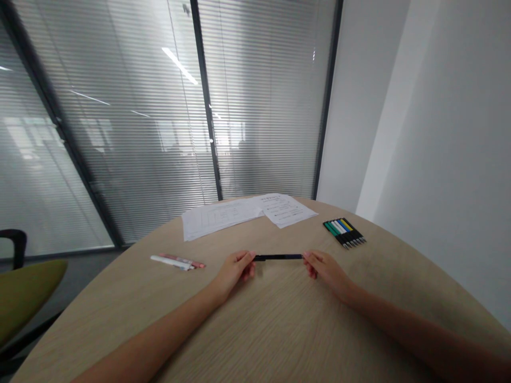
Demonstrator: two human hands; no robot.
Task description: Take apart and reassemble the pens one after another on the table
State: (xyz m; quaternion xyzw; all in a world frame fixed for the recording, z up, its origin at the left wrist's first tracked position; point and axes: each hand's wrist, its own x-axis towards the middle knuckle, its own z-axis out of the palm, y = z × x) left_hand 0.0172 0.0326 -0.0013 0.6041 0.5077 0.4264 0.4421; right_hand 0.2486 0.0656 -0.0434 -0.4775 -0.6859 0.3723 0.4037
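Note:
A black pen [279,257] is held level between my two hands over the middle of the table. My left hand [239,265] pinches its left end, where a clip shows, between thumb and fingers. At the other end, my right hand [319,266] pinches the tip, which the fingers hide. To the left lie a few pens side by side, a white pen [171,262] and a pink pen [183,259] among them. A neat row of several pens with green, white, blue and yellow barrels [343,232] rests beyond my right hand.
Printed sheets of paper [223,217] lie overlapping at the table's far edge. The round wooden table [255,330] stands near a glass partition with blinds [263,106] and a white wall [447,133]. A green chair [32,282] is at the left.

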